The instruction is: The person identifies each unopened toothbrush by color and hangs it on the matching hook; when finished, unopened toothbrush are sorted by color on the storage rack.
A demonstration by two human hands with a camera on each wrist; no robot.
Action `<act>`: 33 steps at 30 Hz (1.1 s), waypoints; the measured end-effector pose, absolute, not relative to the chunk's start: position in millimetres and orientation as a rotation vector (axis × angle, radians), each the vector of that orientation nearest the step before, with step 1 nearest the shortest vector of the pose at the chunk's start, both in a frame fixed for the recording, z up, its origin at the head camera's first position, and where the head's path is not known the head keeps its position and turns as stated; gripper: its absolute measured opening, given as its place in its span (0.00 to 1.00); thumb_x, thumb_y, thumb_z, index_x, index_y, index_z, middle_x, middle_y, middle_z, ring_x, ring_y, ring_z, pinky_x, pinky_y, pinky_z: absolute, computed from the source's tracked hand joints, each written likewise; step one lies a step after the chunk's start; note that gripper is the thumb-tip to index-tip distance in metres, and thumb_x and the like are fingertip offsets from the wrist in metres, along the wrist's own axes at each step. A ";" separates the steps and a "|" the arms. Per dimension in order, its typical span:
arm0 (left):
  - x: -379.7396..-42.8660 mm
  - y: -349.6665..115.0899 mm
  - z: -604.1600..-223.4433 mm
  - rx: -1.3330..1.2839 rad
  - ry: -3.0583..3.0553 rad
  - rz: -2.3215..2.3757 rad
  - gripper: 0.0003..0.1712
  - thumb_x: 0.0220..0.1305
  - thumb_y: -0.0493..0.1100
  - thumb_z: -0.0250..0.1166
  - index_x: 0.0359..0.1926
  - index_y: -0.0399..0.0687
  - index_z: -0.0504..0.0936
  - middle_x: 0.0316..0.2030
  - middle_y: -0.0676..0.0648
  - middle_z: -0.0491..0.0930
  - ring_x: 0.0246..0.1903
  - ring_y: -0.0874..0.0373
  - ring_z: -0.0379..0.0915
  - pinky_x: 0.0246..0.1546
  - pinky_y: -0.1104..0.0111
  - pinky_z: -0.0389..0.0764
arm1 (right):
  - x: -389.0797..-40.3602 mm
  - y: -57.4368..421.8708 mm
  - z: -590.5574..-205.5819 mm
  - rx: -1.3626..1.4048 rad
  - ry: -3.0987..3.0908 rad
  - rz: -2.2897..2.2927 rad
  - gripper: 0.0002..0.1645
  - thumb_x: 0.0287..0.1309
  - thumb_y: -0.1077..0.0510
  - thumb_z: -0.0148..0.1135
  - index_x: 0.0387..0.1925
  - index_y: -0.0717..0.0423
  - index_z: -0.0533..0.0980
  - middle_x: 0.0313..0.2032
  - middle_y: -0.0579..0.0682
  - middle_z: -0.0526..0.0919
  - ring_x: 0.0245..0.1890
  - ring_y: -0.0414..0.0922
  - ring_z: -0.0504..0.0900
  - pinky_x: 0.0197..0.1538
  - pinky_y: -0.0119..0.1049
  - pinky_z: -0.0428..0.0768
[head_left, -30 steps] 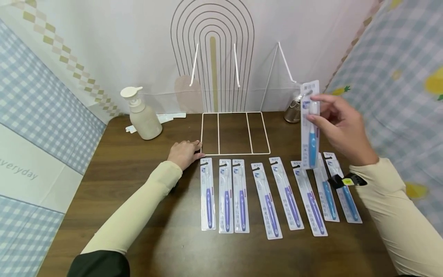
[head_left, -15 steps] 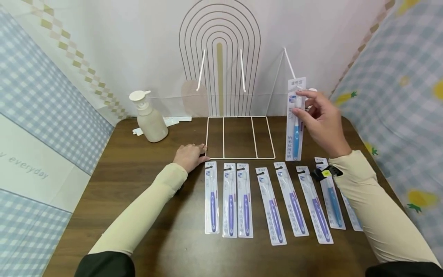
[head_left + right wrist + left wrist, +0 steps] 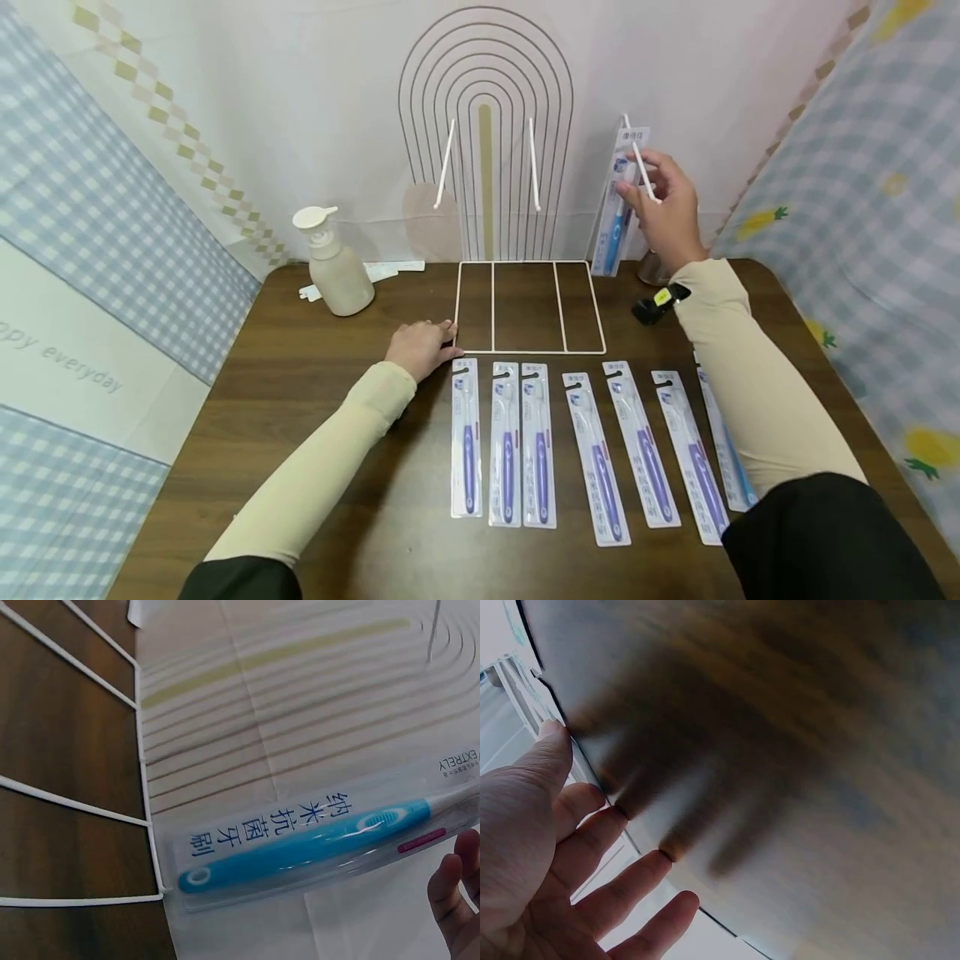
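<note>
In the head view my right hand (image 3: pixel 667 208) pinches a packaged blue toothbrush (image 3: pixel 613 225) at its upper part. The pack is upright at the right prong (image 3: pixel 642 171) of a white wire rack, and that prong crosses in front of its upper end. Its blue handle (image 3: pixel 300 847) shows in the right wrist view, with my fingertips (image 3: pixel 446 877) at the pack's edge. My left hand (image 3: pixel 422 348) rests at the front left corner of the rack's base (image 3: pixel 525 352). In the left wrist view its fingers (image 3: pixel 622 892) are spread and lightly bent, tips on the tabletop.
Several packaged purple toothbrushes (image 3: pixel 507 475) lie in a row before the rack. A blue one (image 3: pixel 738 483) is partly under my right sleeve. A pump bottle (image 3: pixel 341 275) stands back left, with white strips (image 3: pixel 397 267) behind it. A metallic container (image 3: pixel 651 268) stands back right.
My right hand has carried the blue toothbrush pack left and back, from the right side of the table to the rack's right prong. My left hand has stayed on the rack's base.
</note>
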State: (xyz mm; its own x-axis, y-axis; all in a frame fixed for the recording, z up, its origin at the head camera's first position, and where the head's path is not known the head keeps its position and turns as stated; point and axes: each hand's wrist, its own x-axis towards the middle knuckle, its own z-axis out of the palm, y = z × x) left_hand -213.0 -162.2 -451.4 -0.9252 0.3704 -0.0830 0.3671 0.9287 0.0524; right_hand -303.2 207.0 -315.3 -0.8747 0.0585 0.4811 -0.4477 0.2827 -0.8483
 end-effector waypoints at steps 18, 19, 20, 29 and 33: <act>-209.1 -156.6 -454.4 0.603 3.028 0.030 0.32 0.73 0.62 0.64 0.70 0.52 0.81 0.68 0.48 0.79 0.62 0.41 0.80 0.53 0.46 0.82 | -332.3 212.8 -315.2 0.398 -2.089 1.695 0.24 0.67 0.66 0.70 0.63 0.57 0.79 0.43 0.45 0.84 0.23 0.38 0.71 0.23 0.23 0.70; -209.5 -157.3 -455.0 0.604 3.037 0.028 0.32 0.72 0.62 0.64 0.70 0.51 0.82 0.67 0.48 0.80 0.61 0.41 0.80 0.52 0.47 0.82 | -332.5 213.3 -314.6 0.389 -2.108 1.684 0.25 0.67 0.65 0.70 0.64 0.55 0.80 0.44 0.43 0.83 0.24 0.38 0.71 0.24 0.23 0.70; -209.6 -158.1 -455.1 0.605 3.046 0.027 0.32 0.72 0.62 0.65 0.69 0.51 0.82 0.67 0.47 0.80 0.59 0.41 0.81 0.51 0.47 0.82 | -332.8 214.4 -314.6 0.376 -2.133 1.665 0.26 0.67 0.64 0.71 0.65 0.53 0.79 0.46 0.42 0.81 0.25 0.37 0.70 0.24 0.23 0.71; -211.5 -158.7 -454.2 0.600 3.038 0.044 0.32 0.73 0.61 0.64 0.70 0.51 0.81 0.68 0.47 0.78 0.63 0.39 0.79 0.52 0.46 0.83 | -324.3 262.7 -342.9 0.241 -2.124 1.737 0.27 0.62 0.62 0.75 0.62 0.44 0.84 0.55 0.46 0.76 0.27 0.36 0.73 0.24 0.23 0.74; -212.7 -156.9 -453.9 0.617 3.036 0.036 0.31 0.74 0.61 0.64 0.70 0.51 0.82 0.69 0.47 0.78 0.64 0.39 0.78 0.53 0.46 0.83 | -287.2 299.1 -359.3 0.267 -2.213 1.675 0.24 0.65 0.63 0.72 0.62 0.52 0.83 0.51 0.46 0.81 0.31 0.37 0.75 0.29 0.23 0.74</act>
State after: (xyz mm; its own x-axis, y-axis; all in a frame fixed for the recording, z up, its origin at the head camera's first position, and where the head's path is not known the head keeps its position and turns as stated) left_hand -212.7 -156.9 -453.9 -0.9198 0.3906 -0.0375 0.3896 0.9205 0.0311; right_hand -287.2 299.1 -359.3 -0.9206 0.0601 0.3859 -0.3551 0.2827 -0.8911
